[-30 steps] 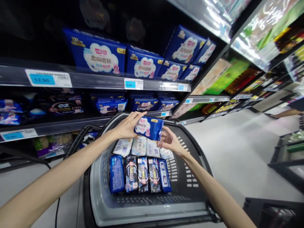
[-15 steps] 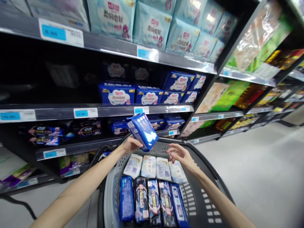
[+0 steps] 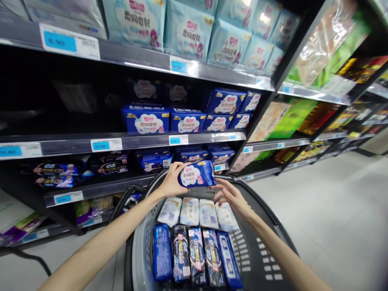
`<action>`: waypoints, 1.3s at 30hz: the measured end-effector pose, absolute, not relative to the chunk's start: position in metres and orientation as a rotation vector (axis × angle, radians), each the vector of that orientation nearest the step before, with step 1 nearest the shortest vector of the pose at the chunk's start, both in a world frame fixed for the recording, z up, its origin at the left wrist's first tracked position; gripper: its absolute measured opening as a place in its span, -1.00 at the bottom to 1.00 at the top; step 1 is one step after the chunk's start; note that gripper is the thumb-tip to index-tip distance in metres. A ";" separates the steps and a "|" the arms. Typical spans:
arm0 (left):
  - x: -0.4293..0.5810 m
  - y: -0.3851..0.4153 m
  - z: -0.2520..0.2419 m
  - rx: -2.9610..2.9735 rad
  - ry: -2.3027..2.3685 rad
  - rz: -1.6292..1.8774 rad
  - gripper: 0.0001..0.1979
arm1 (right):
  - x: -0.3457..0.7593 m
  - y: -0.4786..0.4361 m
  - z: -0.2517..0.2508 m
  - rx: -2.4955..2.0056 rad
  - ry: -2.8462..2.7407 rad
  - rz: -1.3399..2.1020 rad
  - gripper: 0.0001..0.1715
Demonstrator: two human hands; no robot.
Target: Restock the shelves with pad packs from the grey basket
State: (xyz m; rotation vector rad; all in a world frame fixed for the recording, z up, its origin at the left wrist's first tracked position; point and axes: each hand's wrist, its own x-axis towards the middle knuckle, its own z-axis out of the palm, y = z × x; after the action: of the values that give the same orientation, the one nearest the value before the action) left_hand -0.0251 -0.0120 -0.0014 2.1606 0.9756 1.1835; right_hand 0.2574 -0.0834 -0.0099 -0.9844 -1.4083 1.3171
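Observation:
My left hand (image 3: 171, 181) is closed around the left end of a blue pack of sanitary pads (image 3: 197, 174), held above the far rim of a grey shopping basket (image 3: 257, 226). The pack lies sideways, its white cloud label facing me. At its right end is my right hand (image 3: 229, 195), fingers apart and slightly curled; the fingertips reach the pack's edge, though I cannot tell how firmly they touch. Below, inside the basket, a row of white packs (image 3: 190, 211) stands behind a row of black packs (image 3: 197, 256) with a blue pack (image 3: 162, 252) at the left end.
Dark shelves ahead carry blue packs (image 3: 147, 119) in the middle and light-blue packs (image 3: 189, 32) above. Price tags line the shelf edges (image 3: 142, 141). The basket's black handle (image 3: 129, 193) lies at the left. Pale floor (image 3: 333, 210) stretches to the right.
The blue pack has turned from tilted upright to sideways, showing its cloud label. My left hand has come up around its end, and my right hand has moved slightly closer to the pack.

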 end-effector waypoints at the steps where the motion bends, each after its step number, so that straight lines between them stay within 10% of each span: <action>1: -0.025 -0.013 -0.001 2.252 1.008 1.176 -0.06 | 0.257 -0.083 -0.010 -0.984 -1.405 1.320 -0.36; 20: -0.034 -0.024 -0.004 2.718 0.689 0.862 -0.32 | 0.238 -0.092 -0.021 -1.231 -1.684 0.903 -0.28; 25: -0.026 -0.036 0.004 2.505 0.826 1.021 0.00 | 0.255 -0.097 -0.008 -1.124 -1.804 0.755 -0.38; 39: -0.093 -0.080 0.132 2.531 1.061 1.402 -0.42 | 0.278 -0.082 0.008 -1.063 -1.874 0.744 -0.31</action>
State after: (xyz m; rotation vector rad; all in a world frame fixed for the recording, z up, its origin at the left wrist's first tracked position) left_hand -0.0934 -0.0797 0.1317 2.5307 1.0608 1.4021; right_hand 0.2779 -0.0817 0.0075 -1.0632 -1.8737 0.7440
